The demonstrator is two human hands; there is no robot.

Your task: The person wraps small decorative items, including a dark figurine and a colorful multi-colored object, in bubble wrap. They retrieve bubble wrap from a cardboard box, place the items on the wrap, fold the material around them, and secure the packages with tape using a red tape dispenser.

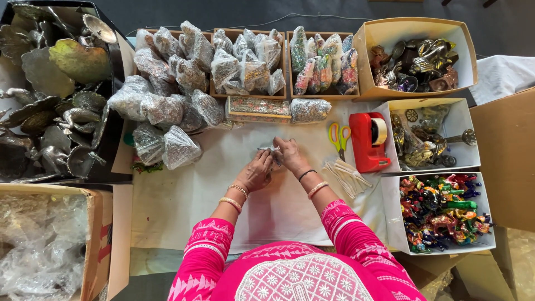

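My left hand and my right hand meet at the middle of a white sheet on the table. Both pinch a small item in clear crinkly plastic wrap, which is mostly hidden by my fingers. Bangles sit on both wrists, and pink sleeves cover my arms. Just beyond my hands lies a flat decorated box and a wrapped bundle. A heap of plastic-wrapped bundles lies to the left.
Yellow-handled scissors, a red tape dispenser and cut tape strips lie to the right. White boxes hold metal figures and colourful figurines. Wooden trays with wrapped pieces stand behind. Metal ornaments fill the left.
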